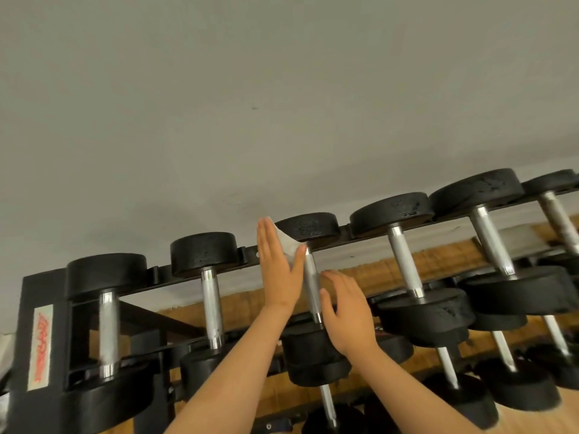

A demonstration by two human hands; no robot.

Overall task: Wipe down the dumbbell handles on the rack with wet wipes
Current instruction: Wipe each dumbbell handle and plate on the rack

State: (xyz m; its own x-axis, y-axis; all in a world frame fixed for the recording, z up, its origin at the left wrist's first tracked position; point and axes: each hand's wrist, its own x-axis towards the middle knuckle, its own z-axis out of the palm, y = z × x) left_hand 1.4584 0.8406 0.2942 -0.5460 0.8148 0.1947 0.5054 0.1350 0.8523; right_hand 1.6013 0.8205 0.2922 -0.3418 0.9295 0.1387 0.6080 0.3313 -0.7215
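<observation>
Wiping step, third dumbbell (308, 227) from the left end of the rack (40, 308), top row. Left grip (279, 270) is flat with fingers straight, pressing the wet wipe (289, 242) against the top of the handle (311, 286), just under the far weight. Right grip (347, 311) is loosely spread and empty, thumb just beside the handle's lower end (touching or not, I can't tell). My read: the wipe isn't wrapped round the bar. Next move calls for curling the fingers round it, then dragging down the knurling.
</observation>
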